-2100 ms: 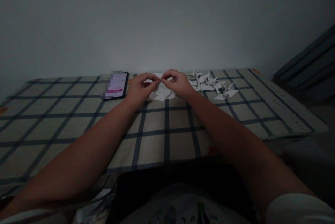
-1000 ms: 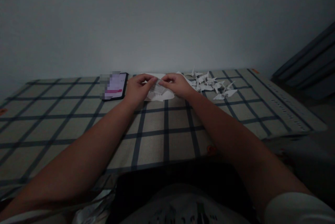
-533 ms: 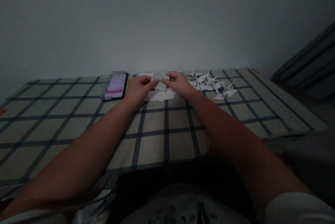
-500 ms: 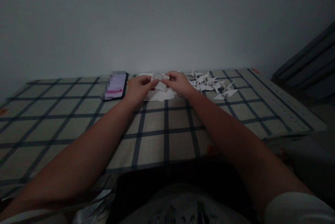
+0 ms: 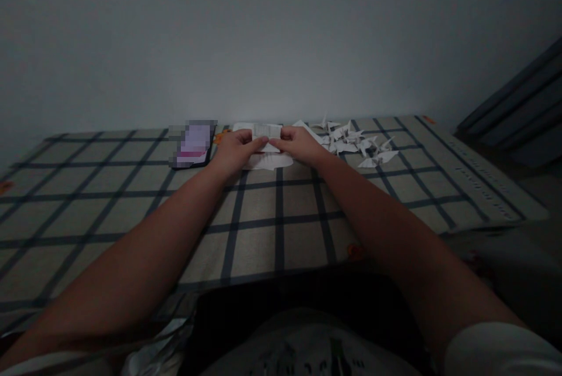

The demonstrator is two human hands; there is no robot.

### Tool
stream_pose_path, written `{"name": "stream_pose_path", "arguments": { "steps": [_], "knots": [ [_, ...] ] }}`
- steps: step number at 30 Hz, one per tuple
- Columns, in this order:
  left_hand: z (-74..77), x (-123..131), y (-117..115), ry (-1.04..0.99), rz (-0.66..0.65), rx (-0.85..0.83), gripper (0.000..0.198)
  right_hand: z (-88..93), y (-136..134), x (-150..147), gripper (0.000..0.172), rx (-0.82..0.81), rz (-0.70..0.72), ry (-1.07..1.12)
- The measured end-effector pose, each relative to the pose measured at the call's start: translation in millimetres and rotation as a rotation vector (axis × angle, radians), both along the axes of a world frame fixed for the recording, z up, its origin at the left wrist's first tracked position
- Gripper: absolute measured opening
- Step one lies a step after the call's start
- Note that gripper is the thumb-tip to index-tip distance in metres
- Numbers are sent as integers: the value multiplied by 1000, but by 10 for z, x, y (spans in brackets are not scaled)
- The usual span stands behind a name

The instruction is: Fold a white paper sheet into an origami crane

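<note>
A small piece of folded paper (image 5: 267,130) with faint print on it is held level between both hands. My left hand (image 5: 235,150) pinches its left side, thumb on the near face and the other fingers mostly hidden behind. On the right side, my right hand (image 5: 301,144) grips it the same way, the two thumb tips close together at the lower middle. Below the hands lies a white paper sheet (image 5: 270,161) with an uneven near edge. Right of my right hand, several white folded paper cranes (image 5: 346,139) lie in a loose pile.
A phone (image 5: 195,144) with a lit, partly blurred screen lies left of my left hand. The checked tablecloth (image 5: 263,206) covers the table, whose far edge meets a plain wall (image 5: 281,42). A grey curtain (image 5: 522,106) hangs at the right.
The folded paper was tilted and partly covered by the fingers; now it is level, with its printed face showing. My right hand has dropped slightly, uncovering a paper corner behind it.
</note>
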State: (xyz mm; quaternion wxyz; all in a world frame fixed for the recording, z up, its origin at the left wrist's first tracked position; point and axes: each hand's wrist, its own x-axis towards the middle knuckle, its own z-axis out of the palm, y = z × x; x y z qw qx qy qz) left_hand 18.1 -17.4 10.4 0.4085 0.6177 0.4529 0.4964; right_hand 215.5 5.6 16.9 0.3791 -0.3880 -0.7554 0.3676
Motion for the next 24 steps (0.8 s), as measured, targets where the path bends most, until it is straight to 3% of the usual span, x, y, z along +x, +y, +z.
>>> {"name": "stream_pose_path", "arguments": {
  "steps": [3,9,12,16,24],
  "knots": [
    [11,24,-11,-36,31,32,39,22,-14,3,31,-29,22,-10],
    [-2,36,29,-115,119,2,32,83,-56,10,23,-75,45,-12],
    [-22,9,93,-222,177,26,30,76,-53,2,14,-109,72,24],
    [-18,-12,140,-321,160,-12,34,79,-55,-23,3,-162,90,96],
    [65,-24,84,-325,169,-67,31,101,-55,-64,10,-291,78,266]
  ]
}}
